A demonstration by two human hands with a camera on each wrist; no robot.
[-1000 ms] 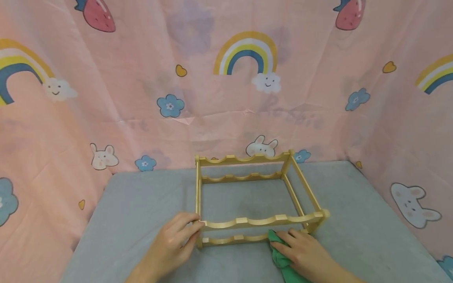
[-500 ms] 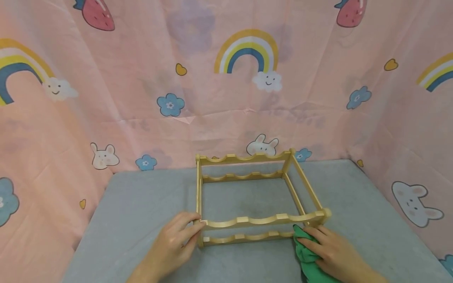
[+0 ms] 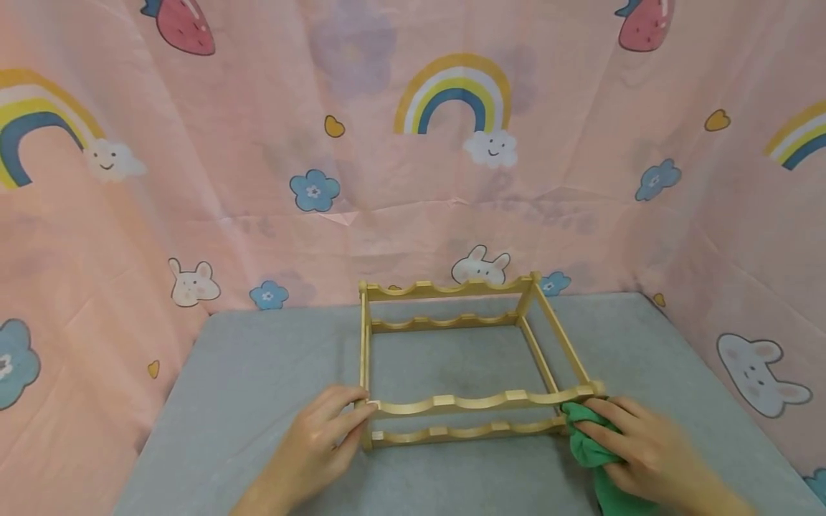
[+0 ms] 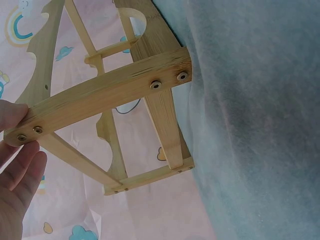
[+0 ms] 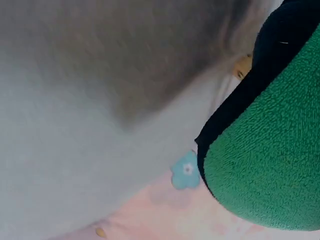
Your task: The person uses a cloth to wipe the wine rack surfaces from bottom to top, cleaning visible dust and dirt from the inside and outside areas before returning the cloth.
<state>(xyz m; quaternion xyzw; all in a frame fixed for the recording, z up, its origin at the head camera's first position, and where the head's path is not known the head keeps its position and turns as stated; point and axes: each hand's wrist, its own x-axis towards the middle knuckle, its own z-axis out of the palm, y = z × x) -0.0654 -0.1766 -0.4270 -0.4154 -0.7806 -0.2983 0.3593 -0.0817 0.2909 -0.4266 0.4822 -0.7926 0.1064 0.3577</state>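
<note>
A wooden rack (image 3: 445, 404) with scalloped rails stands upright on the table. In the head view my left hand (image 3: 316, 437) grips its front left top corner; in the left wrist view the thumb and fingers (image 4: 30, 172) pinch the end of the post, which has small metal screws. My right hand (image 3: 652, 451) holds a bunched green cloth (image 3: 590, 444) against the rack's front right corner. Close up in the right wrist view, the green cloth (image 5: 265, 160) shows a terry surface and a dark edge, and it hides the right fingers and most of the rack.
A grey cover (image 3: 258, 380) lies over the table under the rack. Behind and at both sides hangs a pink curtain (image 3: 413, 236) printed with rainbows, flowers and rabbits, meeting the table's back edge close behind the rack.
My right hand has slid the green cloth rightward along the lower front rail to the front right corner. The left hand and the rack have stayed in place.
</note>
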